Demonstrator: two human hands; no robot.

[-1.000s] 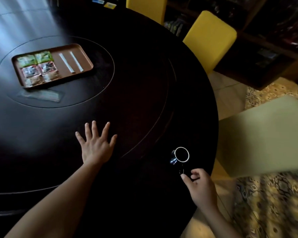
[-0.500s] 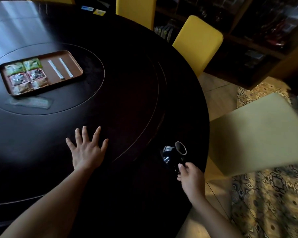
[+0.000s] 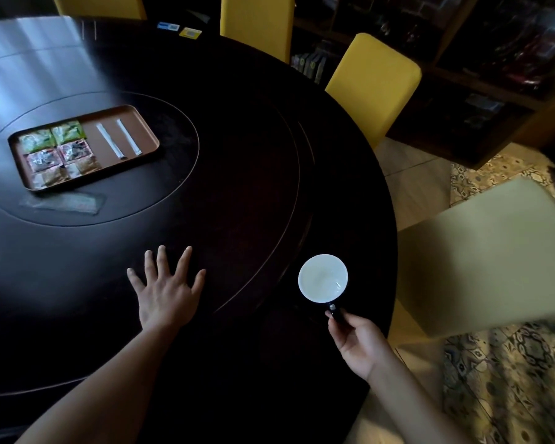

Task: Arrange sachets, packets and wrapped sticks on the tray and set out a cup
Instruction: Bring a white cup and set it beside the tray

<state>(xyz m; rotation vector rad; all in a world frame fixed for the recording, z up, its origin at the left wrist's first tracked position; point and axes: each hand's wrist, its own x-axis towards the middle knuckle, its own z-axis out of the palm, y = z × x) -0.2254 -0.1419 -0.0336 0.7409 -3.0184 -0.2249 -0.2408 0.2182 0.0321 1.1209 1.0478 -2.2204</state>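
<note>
Well away from the tray (image 3: 148,136), near the round table (image 3: 244,174) edge: one cup (image 3: 323,278), mouth up, white inside, handle pinched by right hand (image 3: 358,342). Left hand (image 3: 165,291) flat, fingers spread, holding nothing. On the tray: six sachets (image 3: 60,152) in two columns, two wrapped sticks (image 3: 117,141) beside them.
</note>
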